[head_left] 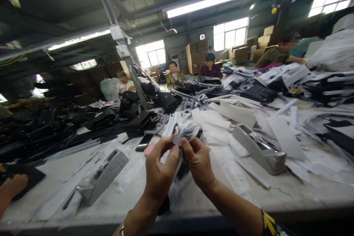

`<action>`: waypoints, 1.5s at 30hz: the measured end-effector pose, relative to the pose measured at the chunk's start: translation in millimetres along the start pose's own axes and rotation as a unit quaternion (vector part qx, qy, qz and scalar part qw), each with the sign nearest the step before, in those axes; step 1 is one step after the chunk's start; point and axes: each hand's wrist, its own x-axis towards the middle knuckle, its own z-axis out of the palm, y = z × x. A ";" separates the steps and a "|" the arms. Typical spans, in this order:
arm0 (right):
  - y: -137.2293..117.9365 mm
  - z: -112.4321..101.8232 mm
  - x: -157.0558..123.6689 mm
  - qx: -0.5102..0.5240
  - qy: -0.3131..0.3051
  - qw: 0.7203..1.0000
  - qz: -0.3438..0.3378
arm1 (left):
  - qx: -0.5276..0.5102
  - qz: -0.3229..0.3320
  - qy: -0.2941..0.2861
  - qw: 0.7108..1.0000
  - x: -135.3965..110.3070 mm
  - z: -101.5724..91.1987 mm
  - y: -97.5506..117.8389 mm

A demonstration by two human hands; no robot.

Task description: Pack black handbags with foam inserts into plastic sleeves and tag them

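Well, left hand (pixel 162 169): your thumb and forefinger come nearly together on the left part of one small pale tab (pixel 177 140); whether your other fingers hold anything, I cannot tell.
Right hand (pixel 199 162): your thumb and forefinger are pinched close at the tab's right end; your remaining fingers curl out of sight.
Tab, place: it sits between your two hands, above the near part of the table (pixel 293 196), in front of one plastic-wrapped bundle (pixel 190 129).
Tab, direction: its long axis runs roughly crosswise, left to right, one end toward each hand.
Bundle: one, its crumpled clear top beyond your fingertips, its lower part hanging between your wrists; its long axis points away from you.
Tape dispensers: two, the left dispenser (pixel 103 177) and the right dispenser (pixel 260 149), one to each side of you, both well apart from your hands.
Phone: one black phone (pixel 144 142), lying flat beyond your left hand, just beside one pink item (pixel 150 148).
Black bags (pixel 141 121): many, heaped to your left, too crowded to count.
Neighbour: one other person's hand (pixel 15 187) at your far left, on one dark piece (pixel 29 177).
People: at least four across the table from you.
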 end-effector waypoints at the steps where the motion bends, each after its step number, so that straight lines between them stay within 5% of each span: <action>1: 0.7 1.1 -0.3 0.003 0.003 1.000 0.000 | 0.015 0.012 -0.009 1.000 0.9 -2.7 2.4; 7: -4.2 2.3 -3.4 0.004 -0.007 1.000 0.019 | 0.222 0.111 0.021 0.968 6.3 -15.7 2.2; 12: -11.4 2.8 -4.3 0.021 -0.030 0.999 0.036 | 0.466 0.309 0.070 0.826 -1.5 -10.8 6.0; 16: -10.2 2.2 -4.1 0.058 -0.028 0.996 0.057 | 0.573 0.323 0.053 0.751 -11.9 0.0 15.1; 19: -7.8 -2.5 -4.5 0.076 -0.045 0.994 0.062 | 0.602 0.325 0.024 0.729 -16.1 1.9 15.0; 23: -11.2 -9.8 -4.4 0.066 -0.087 0.993 0.051 | 0.579 0.329 -0.004 0.746 -16.5 -3.5 6.2; 27: -24.1 -11.4 -3.4 0.016 -0.083 0.994 0.072 | 0.452 0.296 -0.021 0.841 -11.9 -11.8 -0.3; 30: -28.1 -11.7 -2.0 0.058 -0.122 0.988 0.078 | 0.271 0.123 -0.039 0.954 -2.6 -19.2 -0.3; 32: -24.3 -12.9 -0.3 0.066 -0.146 0.985 0.068 | 0.132 -0.016 -0.068 0.989 5.6 -22.9 0.1; 35: -13.8 -16.1 3.5 0.034 -0.144 0.988 0.038 | 0.022 -0.120 -0.107 0.987 16.0 -24.0 -1.4; 42: -16.5 -31.1 5.5 -0.150 -0.102 0.977 -0.115 | 0.006 -0.173 -0.150 0.973 20.5 -15.9 -13.1; 45: -25.9 -61.3 7.4 -0.224 -0.100 0.958 -0.149 | -0.001 -0.198 -0.131 0.971 18.0 -13.0 -15.2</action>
